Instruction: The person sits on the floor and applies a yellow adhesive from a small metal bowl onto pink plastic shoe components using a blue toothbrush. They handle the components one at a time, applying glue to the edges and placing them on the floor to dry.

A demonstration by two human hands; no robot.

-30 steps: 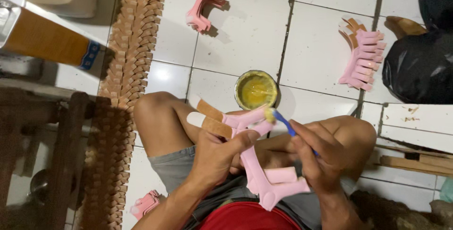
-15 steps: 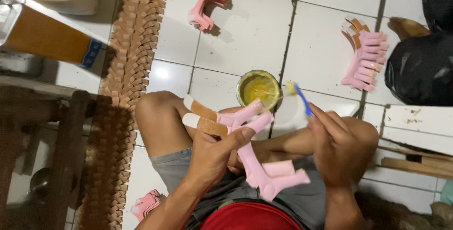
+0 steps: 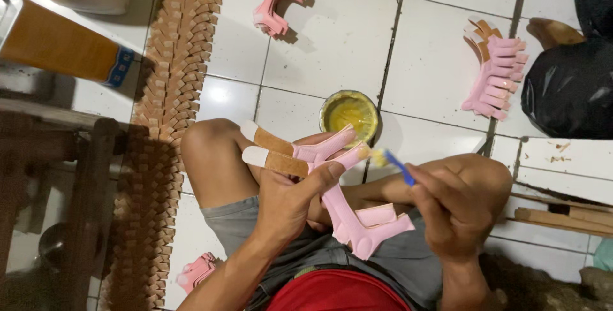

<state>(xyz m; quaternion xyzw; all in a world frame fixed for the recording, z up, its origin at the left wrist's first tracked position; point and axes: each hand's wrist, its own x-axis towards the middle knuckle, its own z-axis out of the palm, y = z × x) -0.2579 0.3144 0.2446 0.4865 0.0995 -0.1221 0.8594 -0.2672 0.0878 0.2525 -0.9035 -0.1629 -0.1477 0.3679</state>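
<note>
White floor tiles (image 3: 332, 36) lie under left hand (image 3: 287, 205) gripping pink strap piece (image 3: 357, 221), right hand (image 3: 456, 212) pinching brush (image 3: 396, 164).

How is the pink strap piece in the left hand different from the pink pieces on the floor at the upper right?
The held strap piece is single; the floor pieces form a fanned stack. The held one is lifted by the left hand with a brush at its tip; the stack lies untouched. Both are pink with tan parts.

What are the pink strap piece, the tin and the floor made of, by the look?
Pink strap piece: matte, flexible sheet, likely synthetic leather or foam; it bends in the left hand, with tan backing at the ends. Tin: probably metal, with a thin round rim, holding glossy yellow paste. Floor: glazed white ceramic tile, with shiny glare and dark grout lines.
</note>
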